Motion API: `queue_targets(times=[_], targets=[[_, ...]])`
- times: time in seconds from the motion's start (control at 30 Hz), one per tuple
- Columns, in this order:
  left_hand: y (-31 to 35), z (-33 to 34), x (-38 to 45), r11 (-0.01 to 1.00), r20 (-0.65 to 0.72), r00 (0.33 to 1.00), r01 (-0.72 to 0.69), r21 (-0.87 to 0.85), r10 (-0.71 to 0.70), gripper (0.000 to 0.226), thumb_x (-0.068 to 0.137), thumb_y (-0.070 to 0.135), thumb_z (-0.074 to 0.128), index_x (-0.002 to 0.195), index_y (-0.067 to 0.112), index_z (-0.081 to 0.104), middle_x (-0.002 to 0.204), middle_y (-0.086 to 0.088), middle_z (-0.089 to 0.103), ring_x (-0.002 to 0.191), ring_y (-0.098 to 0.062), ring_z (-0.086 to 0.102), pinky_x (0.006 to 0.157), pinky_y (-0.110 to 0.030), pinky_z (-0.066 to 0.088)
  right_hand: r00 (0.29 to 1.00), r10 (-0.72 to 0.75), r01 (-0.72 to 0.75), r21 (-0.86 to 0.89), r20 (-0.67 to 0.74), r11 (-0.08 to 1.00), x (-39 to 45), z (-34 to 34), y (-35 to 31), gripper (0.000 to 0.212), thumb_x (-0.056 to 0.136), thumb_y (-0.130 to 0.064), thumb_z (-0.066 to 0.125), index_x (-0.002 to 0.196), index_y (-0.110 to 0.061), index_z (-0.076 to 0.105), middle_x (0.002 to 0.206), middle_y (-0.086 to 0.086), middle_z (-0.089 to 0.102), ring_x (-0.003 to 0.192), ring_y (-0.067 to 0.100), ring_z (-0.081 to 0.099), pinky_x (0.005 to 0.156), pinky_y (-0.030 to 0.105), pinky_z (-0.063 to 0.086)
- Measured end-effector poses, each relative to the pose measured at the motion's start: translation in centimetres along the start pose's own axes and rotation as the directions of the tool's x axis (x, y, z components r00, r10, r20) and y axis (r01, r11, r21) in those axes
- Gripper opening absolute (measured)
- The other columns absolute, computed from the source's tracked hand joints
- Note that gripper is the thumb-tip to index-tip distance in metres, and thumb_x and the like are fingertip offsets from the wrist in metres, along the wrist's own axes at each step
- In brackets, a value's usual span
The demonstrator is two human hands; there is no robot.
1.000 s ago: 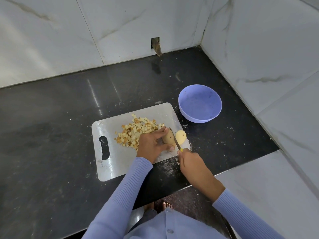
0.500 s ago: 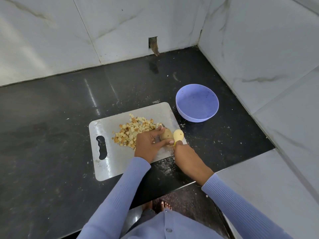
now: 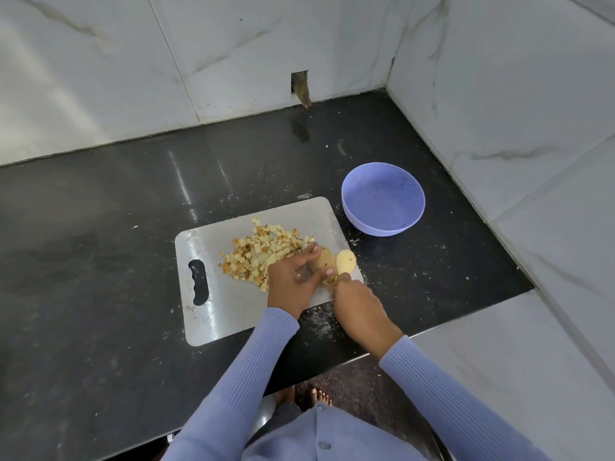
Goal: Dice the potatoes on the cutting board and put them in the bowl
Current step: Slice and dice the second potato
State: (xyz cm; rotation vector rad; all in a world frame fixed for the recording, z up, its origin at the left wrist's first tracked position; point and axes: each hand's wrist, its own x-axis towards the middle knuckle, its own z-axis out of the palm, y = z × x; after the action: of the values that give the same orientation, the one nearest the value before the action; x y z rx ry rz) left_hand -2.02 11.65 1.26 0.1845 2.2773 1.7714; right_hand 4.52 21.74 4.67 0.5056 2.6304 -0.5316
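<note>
A steel cutting board (image 3: 213,314) lies on the black counter with a heap of diced potato (image 3: 261,252) on its far half. At the board's right edge my left hand (image 3: 294,277) grips a brown potato half (image 3: 324,259), fingers curled over it. Just right of it a pale cut slice (image 3: 346,262) leans upright. My right hand (image 3: 357,309) grips a knife whose yellow handle tip (image 3: 331,280) peeks out; the blade is hidden between the potato pieces. The purple bowl (image 3: 382,197) stands empty beyond the board's far right corner.
Marble walls close in behind and on the right, meeting in a corner (image 3: 389,84). A small wall opening (image 3: 299,88) sits above the counter's back edge. The counter's front edge (image 3: 366,354) runs under my wrists, with my bare feet (image 3: 306,397) on the floor below.
The knife blade, seen a second ago between the two potato pieces, has sunk down out of sight. My right hand has moved forward up to the potato. The left hand keeps its hold.
</note>
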Motion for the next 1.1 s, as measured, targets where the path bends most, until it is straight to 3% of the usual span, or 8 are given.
queue_targets(times=[0.07,0.13,0.3,0.6,0.7,0.83,1.0,1.1], targets=[[0.1,-0.2,0.0,1.000,0.001,1.000,-0.005,0.014,0.005,0.046,0.068,0.006,0.081,0.112,0.010,0.068,0.120,0.000,0.064,0.106,0.011,0.054,0.100,-0.021,0.044,1.000,-0.008,0.008,-0.015,0.008,1.000,0.2,-0.1,-0.2,0.024,0.099,-0.006,0.033,0.120,-0.002,0.042,0.099,0.011,0.056,0.091,0.029,0.059,0.068,0.033,0.038],[0.1,-0.3,0.0,1.000,-0.003,1.000,-0.015,0.018,0.015,0.045,0.069,0.006,0.081,0.112,0.009,0.068,0.119,-0.002,0.065,0.110,0.002,0.056,0.099,-0.024,0.045,0.999,0.010,-0.008,-0.049,0.036,0.999,-0.7,0.3,0.3,0.021,0.100,-0.009,0.035,0.120,-0.004,0.041,0.107,0.013,0.059,0.096,0.029,0.061,0.069,0.033,0.038],[-0.1,-0.8,-0.2,1.000,0.030,0.999,-0.023,0.005,0.023,0.045,0.070,0.007,0.080,0.113,0.012,0.067,0.117,0.007,0.063,0.111,0.002,0.055,0.094,-0.015,0.044,0.996,0.050,-0.051,0.016,0.070,0.999,-2.2,1.2,1.8,0.025,0.104,-0.024,0.029,0.115,-0.006,0.042,0.107,0.013,0.060,0.099,0.030,0.060,0.072,0.034,0.038],[0.2,-1.4,-0.2,0.996,0.046,0.997,-0.058,0.066,0.055,0.057,0.060,0.008,0.087,0.113,0.010,0.067,0.119,0.000,0.064,0.113,-0.004,0.057,0.096,-0.022,0.046,0.999,0.028,-0.034,0.216,0.031,0.976,-2.4,1.5,3.5,0.028,0.104,-0.032,0.031,0.094,-0.013,0.048,0.080,0.001,0.052,0.070,0.013,0.051,0.065,0.026,0.041],[0.3,-1.5,-0.1,0.990,0.056,0.996,-0.076,0.118,0.070,0.062,0.057,0.008,0.088,0.115,0.010,0.066,0.121,0.000,0.064,0.114,-0.006,0.056,0.097,-0.025,0.047,0.999,-0.005,0.019,0.339,-0.043,0.941,-2.9,0.6,3.7,0.029,0.104,-0.029,0.033,0.081,-0.016,0.044,0.071,-0.003,0.048,0.060,0.008,0.045,0.053,0.020,0.034],[0.2,-1.3,-0.2,0.982,0.050,0.995,-0.090,0.165,0.083,0.065,0.055,0.011,0.090,0.116,0.014,0.067,0.120,0.002,0.065,0.113,-0.010,0.058,0.095,-0.029,0.049,0.989,-0.002,0.069,0.446,-0.149,0.892,-2.5,-0.5,2.9,0.029,0.103,-0.025,0.035,0.081,-0.011,0.048,0.068,0.000,0.050,0.056,0.010,0.044,0.051,0.022,0.035],[0.0,-1.1,-0.1,0.975,0.057,0.994,-0.107,0.197,0.097,0.064,0.058,0.014,0.089,0.118,0.012,0.065,0.124,0.000,0.062,0.113,-0.005,0.053,0.086,-0.005,0.039,0.982,-0.055,0.122,0.381,-0.183,0.916,-1.8,-0.4,1.5,0.026,0.103,-0.026,0.035,0.085,-0.011,0.046,0.065,-0.002,0.046,0.054,0.008,0.041,0.049,0.019,0.029],[0.0,-1.2,-0.1,0.973,0.061,0.993,-0.111,0.201,0.100,0.064,0.059,0.014,0.088,0.118,0.010,0.065,0.125,-0.002,0.061,0.113,-0.003,0.051,0.084,-0.001,0.037,0.980,-0.045,0.108,0.334,-0.192,0.936,-1.5,0.0,1.1,0.027,0.103,-0.027,0.034,0.093,-0.008,0.050,0.070,0.002,0.050,0.055,0.009,0.043,0.048,0.018,0.029]])
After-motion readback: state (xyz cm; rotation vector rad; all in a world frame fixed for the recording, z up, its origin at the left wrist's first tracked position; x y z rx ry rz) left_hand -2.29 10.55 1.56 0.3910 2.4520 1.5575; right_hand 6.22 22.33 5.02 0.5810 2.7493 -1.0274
